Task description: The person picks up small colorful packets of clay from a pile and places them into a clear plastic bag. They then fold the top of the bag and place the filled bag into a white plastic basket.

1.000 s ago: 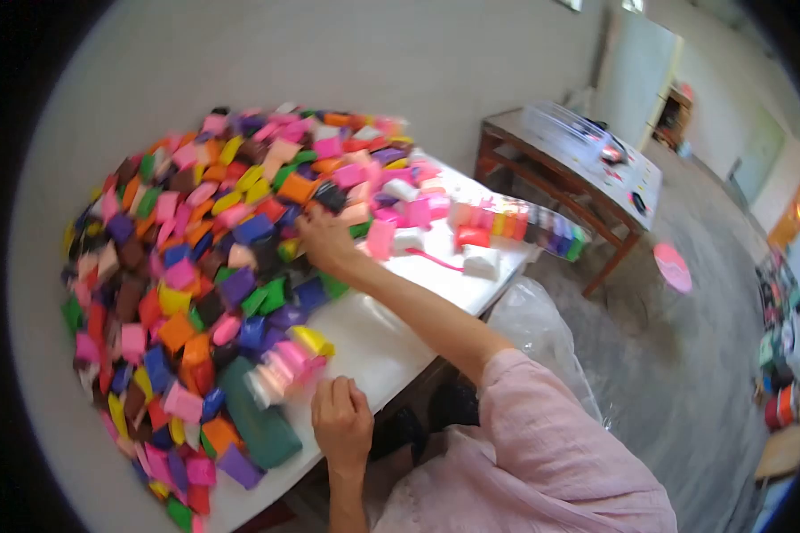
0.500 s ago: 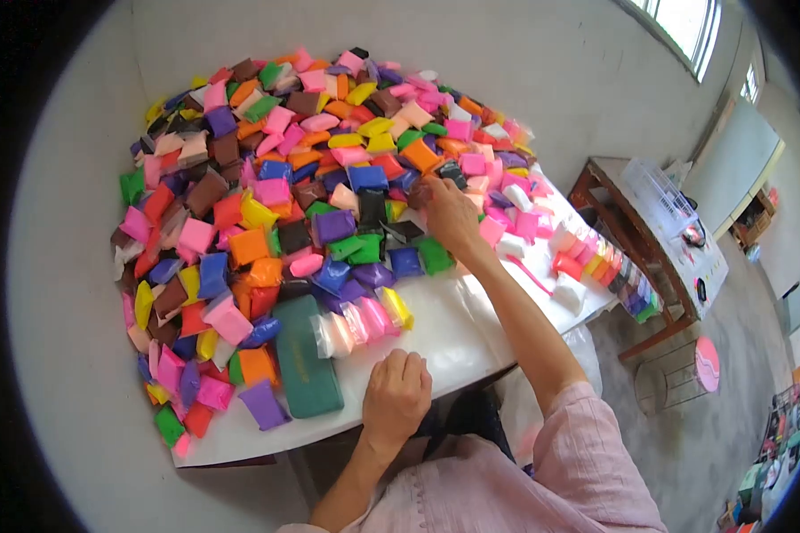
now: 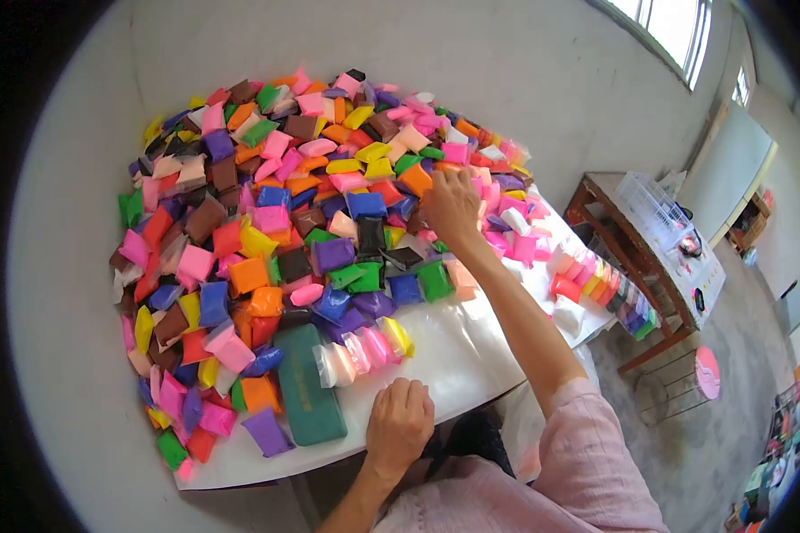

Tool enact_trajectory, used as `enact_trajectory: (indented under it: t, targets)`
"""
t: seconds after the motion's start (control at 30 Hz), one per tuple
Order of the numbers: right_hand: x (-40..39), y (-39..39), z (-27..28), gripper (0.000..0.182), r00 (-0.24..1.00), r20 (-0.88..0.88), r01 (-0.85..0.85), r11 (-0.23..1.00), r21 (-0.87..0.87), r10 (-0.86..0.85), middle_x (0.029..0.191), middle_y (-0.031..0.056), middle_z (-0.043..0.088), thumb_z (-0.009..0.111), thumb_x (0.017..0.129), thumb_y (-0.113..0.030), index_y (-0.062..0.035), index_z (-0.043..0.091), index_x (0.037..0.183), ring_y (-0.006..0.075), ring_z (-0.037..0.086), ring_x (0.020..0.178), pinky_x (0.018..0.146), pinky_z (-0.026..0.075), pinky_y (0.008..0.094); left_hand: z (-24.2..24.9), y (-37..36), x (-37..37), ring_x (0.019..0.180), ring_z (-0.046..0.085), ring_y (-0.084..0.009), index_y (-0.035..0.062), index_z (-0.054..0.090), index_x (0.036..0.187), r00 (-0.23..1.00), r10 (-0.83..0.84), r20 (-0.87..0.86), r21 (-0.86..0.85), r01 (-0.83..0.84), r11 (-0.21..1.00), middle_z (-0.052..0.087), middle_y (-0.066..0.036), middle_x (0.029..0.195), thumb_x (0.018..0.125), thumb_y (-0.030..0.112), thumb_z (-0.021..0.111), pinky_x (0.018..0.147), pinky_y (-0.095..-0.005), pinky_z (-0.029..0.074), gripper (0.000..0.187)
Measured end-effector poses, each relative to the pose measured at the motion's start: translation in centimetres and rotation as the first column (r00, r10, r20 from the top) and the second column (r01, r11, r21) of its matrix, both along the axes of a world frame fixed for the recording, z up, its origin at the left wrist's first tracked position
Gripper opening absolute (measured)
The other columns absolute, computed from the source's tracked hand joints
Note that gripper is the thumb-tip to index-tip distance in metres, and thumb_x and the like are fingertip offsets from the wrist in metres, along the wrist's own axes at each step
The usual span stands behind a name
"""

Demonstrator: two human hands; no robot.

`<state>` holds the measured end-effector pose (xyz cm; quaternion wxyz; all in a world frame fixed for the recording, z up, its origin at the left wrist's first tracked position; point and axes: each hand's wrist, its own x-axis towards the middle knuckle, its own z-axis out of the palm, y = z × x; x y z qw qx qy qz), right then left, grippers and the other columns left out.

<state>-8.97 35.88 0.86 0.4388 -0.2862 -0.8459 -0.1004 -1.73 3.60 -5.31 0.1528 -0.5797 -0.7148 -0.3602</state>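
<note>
A large heap of small soft packets in many colours (image 3: 262, 240) covers most of the white-topped table (image 3: 471, 342). My right hand (image 3: 453, 209) reaches into the heap's right part, its fingers bent down beside an orange packet (image 3: 415, 179); whatever is under the fingertips is hidden. Below that wrist lie a green packet (image 3: 435, 281) and a peach packet (image 3: 460, 279). My left hand (image 3: 400, 417) rests closed at the table's front edge, with nothing showing in it. Just beyond it is a short row of clear-wrapped packets (image 3: 364, 351), white through pink to yellow, beside a green case (image 3: 309, 386).
Right of my forearm, a longer row of multicoloured packets (image 3: 600, 284) lies along the table's end. A second table (image 3: 596, 235) holds a white plastic basket (image 3: 653, 206). A wire-frame stool with a pink top (image 3: 707, 371) stands on the floor. Walls border the heap's back and left.
The view has tilted a little, so the table sits lower in it. My right hand has shifted slightly; the dark packets formerly at its fingertips no longer show. My left hand stays closed.
</note>
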Motion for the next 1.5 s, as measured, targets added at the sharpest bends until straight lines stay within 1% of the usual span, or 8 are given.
enact_trajectory:
  t: [0.27,0.4,0.47,0.63,0.8,1.13,1.33,1.5]
  targets:
    - [-3.7,1.8,0.5,0.039,0.992,0.065,0.102,0.994,0.043,-0.105,0.098,0.0120,0.065,0.072,0.071,-0.030,-0.0040,0.063,0.099,0.0317,0.057,0.101,0.083,0.041,0.0486,-0.4,0.1,-0.1,0.070,0.052,-0.0291,0.0046,0.053,0.081,0.999,0.030,-0.016,0.025,-0.029,0.999,0.046,-0.012,0.078,0.084,0.008,0.062,0.066,-0.0396,0.045,0.010]
    - [3.4,-6.2,3.0,0.045,0.998,-0.061,-0.036,0.983,-0.180,0.025,0.094,0.0156,0.066,0.068,0.082,-0.035,-0.0051,0.060,0.114,0.0341,0.062,0.092,0.079,0.046,0.0482,-0.1,-0.1,0.0,0.073,0.055,-0.0308,0.0014,0.058,0.095,0.999,0.050,0.000,0.065,-0.050,0.997,0.050,-0.014,0.081,0.086,0.014,0.064,0.067,-0.0400,0.047,0.016]
    - [8.8,-10.7,1.4,0.043,0.992,-0.002,-0.120,0.950,-0.289,0.125,0.089,0.0161,0.065,0.068,0.080,-0.034,-0.0058,0.056,0.110,0.0351,0.061,0.087,0.075,0.043,0.0505,-0.2,-0.3,0.0,0.078,0.058,-0.0323,-0.0016,0.059,0.109,0.999,0.053,0.006,0.065,-0.053,0.996,0.053,-0.015,0.085,0.086,0.021,0.067,0.068,-0.0409,0.048,0.033]
    - [17.1,-20.3,-2.9,0.045,0.959,0.249,-0.009,0.891,-0.453,0.136,0.088,0.0219,0.061,0.064,0.088,-0.039,-0.0014,0.056,0.111,0.0355,0.062,0.080,0.066,0.050,0.0450,0.6,-0.5,0.3,0.082,0.059,-0.0349,0.0019,0.061,0.106,0.996,-0.054,0.070,-0.035,0.057,0.998,0.056,-0.015,0.092,0.079,0.018,0.073,0.071,-0.0428,0.048,0.034]
    - [20.9,-20.4,-2.7,0.037,0.973,-0.114,-0.223,0.675,-0.704,0.202,0.100,0.0167,0.060,0.066,0.089,-0.029,-0.0025,0.060,0.114,0.0342,0.065,0.078,0.070,0.052,0.0422,2.0,-0.8,0.0,0.081,0.058,-0.0340,0.0026,0.060,0.103,0.990,-0.111,0.091,-0.195,0.127,0.973,0.054,-0.014,0.094,0.077,0.019,0.075,0.072,-0.0430,0.047,0.034]
    - [21.8,-19.9,-5.7,0.021,0.936,0.125,-0.281,0.913,-0.295,0.328,0.085,0.0087,0.053,0.073,0.077,-0.017,-0.0052,0.059,0.088,0.0254,0.060,0.078,0.063,0.050,0.0357,0.4,1.2,0.4,0.075,0.055,-0.0351,0.0017,0.057,0.093,0.986,-0.136,0.091,-0.061,0.142,0.988,0.051,-0.015,0.086,0.087,0.010,0.064,0.066,-0.0434,0.045,0.013]
    - [21.3,-19.9,-6.0,0.016,0.922,0.133,-0.340,0.924,-0.174,0.364,0.079,0.0089,0.050,0.067,0.074,-0.009,-0.0048,0.052,0.076,0.0260,0.057,0.071,0.060,0.048,0.0366,-0.3,0.7,0.3,0.076,0.054,-0.0367,0.0003,0.054,0.088,0.991,-0.114,0.066,-0.001,0.115,0.993,0.051,-0.016,0.085,0.086,0.004,0.060,0.067,-0.0457,0.045,0.007]
    - [24.4,-17.3,-5.2,0.011,0.989,0.122,-0.043,0.949,-0.312,0.084,0.078,0.0128,0.053,0.064,0.082,-0.010,-0.0045,0.054,0.079,0.0313,0.059,0.070,0.059,0.049,0.0418,-0.3,0.6,0.3,0.084,0.054,-0.0356,0.0018,0.049,0.083,0.993,-0.114,0.031,0.036,0.113,0.993,0.050,-0.017,0.087,0.080,0.001,0.058,0.074,-0.0434,0.045,0.010]
